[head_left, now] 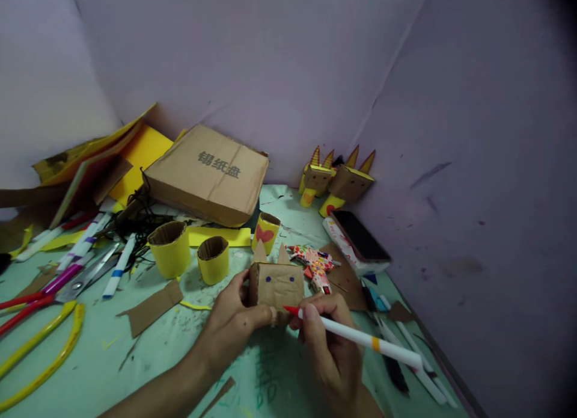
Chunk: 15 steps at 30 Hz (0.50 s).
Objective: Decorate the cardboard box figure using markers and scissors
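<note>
In my left hand (241,319) is a small cardboard box head (278,284) with two pointed ears and two blue dot eyes, gripped at its left side and lower edge. My right hand (331,340) pinches a white marker (360,335) with a red tip. That tip is at the lower front of the box; whether it touches the cardboard I cannot tell. Just behind the box stands a yellow cardboard tube (265,231) bearing a red heart. Two plain yellow tubes, a larger one (169,249) and a smaller one (213,260), stand to the left.
A large cardboard box (210,174) lies at the back. Two finished-looking cardboard figures (347,183) stand by the wall. A floral glue gun (315,264) and a phone (360,234) lie to the right. Scissors (85,279), several markers and cardboard scraps cover the left.
</note>
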Each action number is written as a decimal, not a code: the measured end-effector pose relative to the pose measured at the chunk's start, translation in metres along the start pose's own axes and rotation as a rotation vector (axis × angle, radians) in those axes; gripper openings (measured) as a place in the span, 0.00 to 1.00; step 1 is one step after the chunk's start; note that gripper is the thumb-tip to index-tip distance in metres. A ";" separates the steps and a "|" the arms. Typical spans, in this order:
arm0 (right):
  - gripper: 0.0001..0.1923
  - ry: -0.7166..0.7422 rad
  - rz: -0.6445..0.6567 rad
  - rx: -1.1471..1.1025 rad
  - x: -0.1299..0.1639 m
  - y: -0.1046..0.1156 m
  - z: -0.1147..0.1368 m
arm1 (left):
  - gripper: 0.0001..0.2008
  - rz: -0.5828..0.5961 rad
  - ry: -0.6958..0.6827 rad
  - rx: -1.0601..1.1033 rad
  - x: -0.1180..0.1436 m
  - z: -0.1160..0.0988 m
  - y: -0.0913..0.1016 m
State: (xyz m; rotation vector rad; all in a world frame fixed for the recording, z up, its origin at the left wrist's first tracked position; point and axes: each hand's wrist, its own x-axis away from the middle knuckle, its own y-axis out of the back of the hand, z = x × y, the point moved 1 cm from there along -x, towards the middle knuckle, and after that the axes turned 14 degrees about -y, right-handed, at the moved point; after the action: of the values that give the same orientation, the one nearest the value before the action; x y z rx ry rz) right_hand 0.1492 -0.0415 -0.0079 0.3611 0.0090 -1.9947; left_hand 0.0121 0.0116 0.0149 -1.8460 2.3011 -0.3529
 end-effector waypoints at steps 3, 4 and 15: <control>0.13 -0.032 0.002 0.047 0.001 -0.001 -0.001 | 0.34 -0.018 0.029 -0.038 0.001 -0.003 -0.002; 0.13 -0.039 -0.001 0.062 0.002 -0.001 -0.001 | 0.35 -0.020 0.029 -0.055 0.001 -0.004 -0.002; 0.16 -0.226 0.029 -0.223 -0.011 0.003 -0.003 | 0.32 0.047 -0.030 -0.203 -0.005 0.000 0.003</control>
State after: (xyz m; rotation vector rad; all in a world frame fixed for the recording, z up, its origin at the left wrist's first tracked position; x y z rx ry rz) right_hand 0.1566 -0.0322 -0.0080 -0.0077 0.0818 -1.9718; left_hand 0.0104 0.0173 0.0142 -1.8665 2.4344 -0.0870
